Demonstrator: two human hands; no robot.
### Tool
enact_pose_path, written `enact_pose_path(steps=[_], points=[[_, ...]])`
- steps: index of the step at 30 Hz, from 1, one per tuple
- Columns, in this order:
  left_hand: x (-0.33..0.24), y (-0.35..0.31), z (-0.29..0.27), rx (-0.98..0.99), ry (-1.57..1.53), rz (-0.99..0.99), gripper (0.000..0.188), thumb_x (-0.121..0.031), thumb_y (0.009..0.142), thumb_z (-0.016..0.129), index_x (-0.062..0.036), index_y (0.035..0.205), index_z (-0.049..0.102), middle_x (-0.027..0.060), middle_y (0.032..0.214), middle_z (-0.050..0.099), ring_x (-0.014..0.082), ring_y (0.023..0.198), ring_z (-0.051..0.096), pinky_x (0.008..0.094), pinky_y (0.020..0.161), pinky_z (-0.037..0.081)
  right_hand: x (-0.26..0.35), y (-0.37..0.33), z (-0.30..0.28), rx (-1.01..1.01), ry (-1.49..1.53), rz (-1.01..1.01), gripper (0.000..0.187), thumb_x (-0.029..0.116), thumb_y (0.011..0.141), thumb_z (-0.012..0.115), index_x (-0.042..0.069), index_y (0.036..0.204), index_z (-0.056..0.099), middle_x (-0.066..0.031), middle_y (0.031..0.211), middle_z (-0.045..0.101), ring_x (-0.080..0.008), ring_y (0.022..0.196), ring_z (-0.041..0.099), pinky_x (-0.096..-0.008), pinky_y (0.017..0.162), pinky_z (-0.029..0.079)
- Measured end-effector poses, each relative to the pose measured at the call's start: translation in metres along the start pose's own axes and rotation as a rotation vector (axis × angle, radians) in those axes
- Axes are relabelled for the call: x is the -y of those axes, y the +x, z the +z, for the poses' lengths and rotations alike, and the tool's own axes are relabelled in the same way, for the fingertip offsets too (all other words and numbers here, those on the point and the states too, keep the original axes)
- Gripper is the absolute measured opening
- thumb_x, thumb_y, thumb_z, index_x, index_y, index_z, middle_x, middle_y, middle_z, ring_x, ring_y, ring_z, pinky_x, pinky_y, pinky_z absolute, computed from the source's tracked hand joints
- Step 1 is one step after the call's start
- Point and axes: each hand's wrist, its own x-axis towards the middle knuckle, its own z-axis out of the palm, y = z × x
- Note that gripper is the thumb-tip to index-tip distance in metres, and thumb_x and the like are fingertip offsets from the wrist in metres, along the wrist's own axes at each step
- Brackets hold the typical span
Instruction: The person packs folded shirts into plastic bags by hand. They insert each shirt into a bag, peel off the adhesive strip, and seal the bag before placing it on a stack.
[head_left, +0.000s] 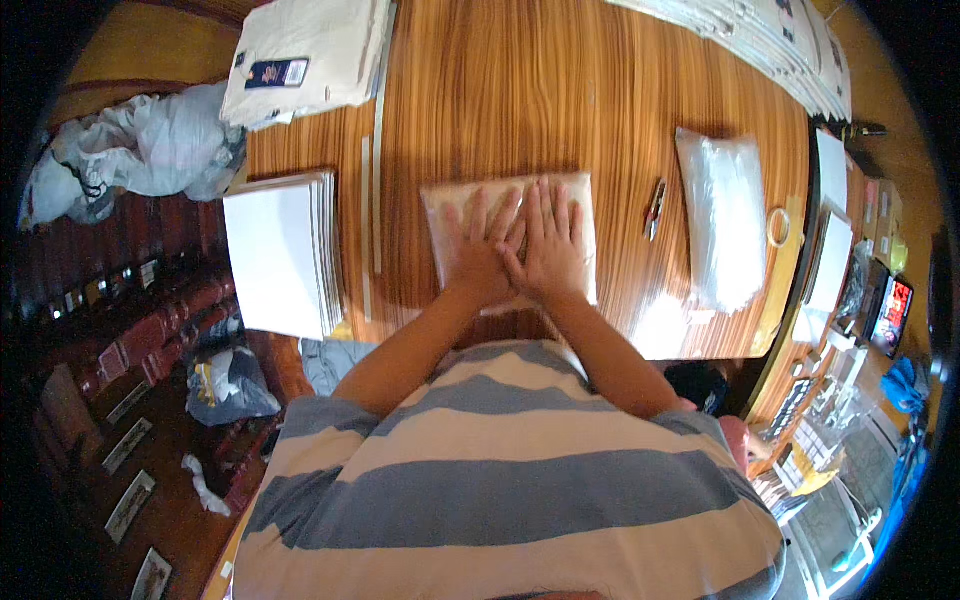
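Note:
A folded beige garment in a clear plastic bag (578,272) lies flat on the wood-grain table (480,110) in front of me. Both palms press down on it, side by side. My left hand (482,255) rests on its left half with the fingers stretched and spread. On the right half lies my right hand (552,245), also flat, its thumb touching or overlapping the left hand near the middle. The bag's lower edge is partly hidden by my wrists.
Left stand a stack of white boards (280,260) and folded cream garments with tags (310,50). Two thin strips (372,210) lie beside them. Right are small thread snips (655,210), a pile of clear plastic bags (725,220) and a tape roll (778,227). More folded garments (770,45) fill the far right.

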Motion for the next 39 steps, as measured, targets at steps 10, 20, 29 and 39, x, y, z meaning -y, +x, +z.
enact_pose_path(steps=[10,20,29,39], points=[[0.003,0.002,0.018,-0.283,-0.125,0.057,0.079,-0.049,0.099,0.048,-0.0175,0.170,0.030,0.0082,0.180,0.016,0.0481,0.163,0.007,0.0825,0.119,0.000,0.000,0.002,-0.005,0.029,0.170,-0.018,0.100,0.070,0.100,0.045,-0.001,0.167,0.026,-0.0195,0.177,0.020,-0.0389,0.166,0.007,-0.0587,0.131,0.004],[0.039,-0.018,0.000,-0.252,-0.229,0.110,0.101,-0.065,0.087,0.068,-0.0138,0.167,0.034,0.0234,0.177,0.012,0.0532,0.161,0.004,0.0839,0.117,0.007,-0.003,0.009,0.013,-0.142,0.202,0.011,0.087,0.061,0.107,0.040,0.002,0.169,0.024,-0.0177,0.177,0.019,-0.0385,0.165,0.012,-0.0572,0.132,0.005],[0.003,-0.058,-0.030,-0.379,-0.395,-0.181,0.123,-0.072,0.068,0.087,-0.0052,0.161,0.041,0.0348,0.169,0.020,0.0532,0.157,0.018,0.0717,0.122,0.019,-0.048,-0.015,-0.029,-0.336,0.316,-0.033,0.065,0.038,0.089,0.082,-0.004,0.136,0.064,-0.0252,0.139,0.066,-0.0408,0.128,0.063,-0.0468,0.108,0.050],[0.049,-0.078,0.020,-0.065,-1.458,-0.430,0.062,-0.031,0.095,0.083,0.0001,0.143,0.057,0.0185,0.142,0.062,0.0221,0.125,0.062,0.0387,0.100,0.054,-0.103,-0.074,-0.035,0.023,1.175,0.338,0.024,0.024,0.093,0.082,0.001,0.102,0.080,-0.0103,0.083,0.074,-0.0214,0.075,0.068,-0.0365,0.071,0.056]])
